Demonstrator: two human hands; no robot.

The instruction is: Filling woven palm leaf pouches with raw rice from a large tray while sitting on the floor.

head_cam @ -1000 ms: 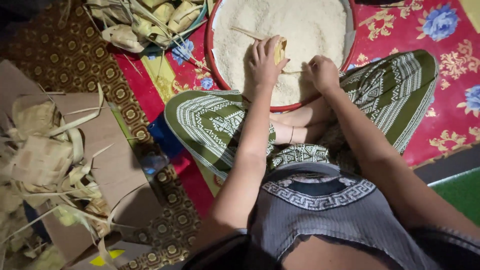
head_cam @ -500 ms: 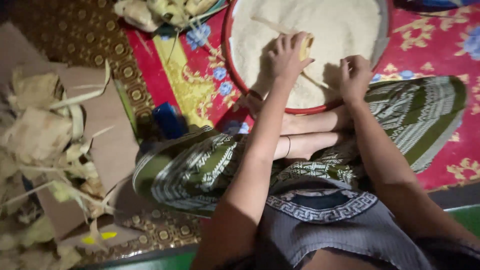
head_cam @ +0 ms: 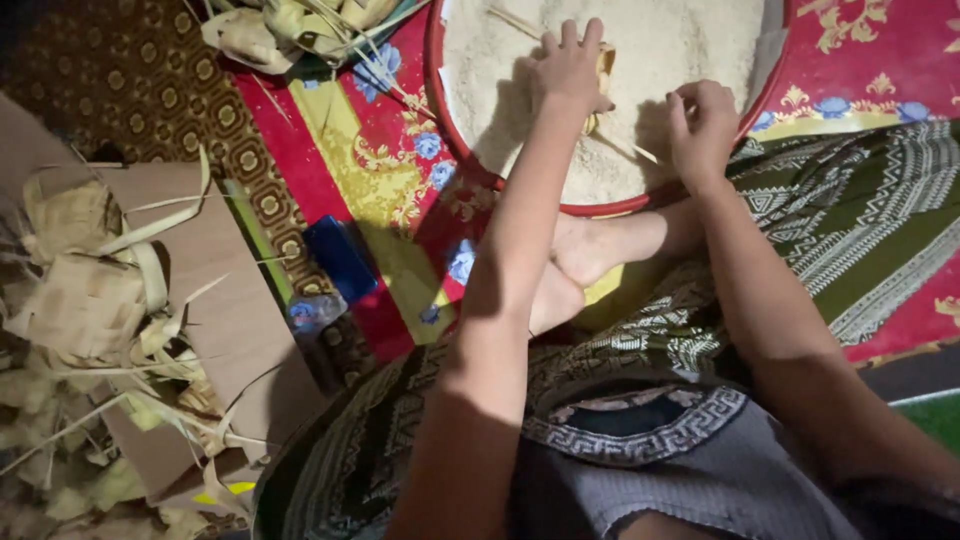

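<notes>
While left hand [head_cam: 570,65] grips woven pouch [head_cam: 604,70], probably palm-leaf, over rice [head_cam: 650,40].

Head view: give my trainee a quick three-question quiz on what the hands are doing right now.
1. True or false: the left hand holds a woven leaf pouch over the rice tray.
2. Where does the right hand sit? A) over the tray's near edge B) on the cardboard box
3. What lies piled on the cardboard box?

Key: 1 true; 2 A; 3 woven leaf pouches.
</notes>
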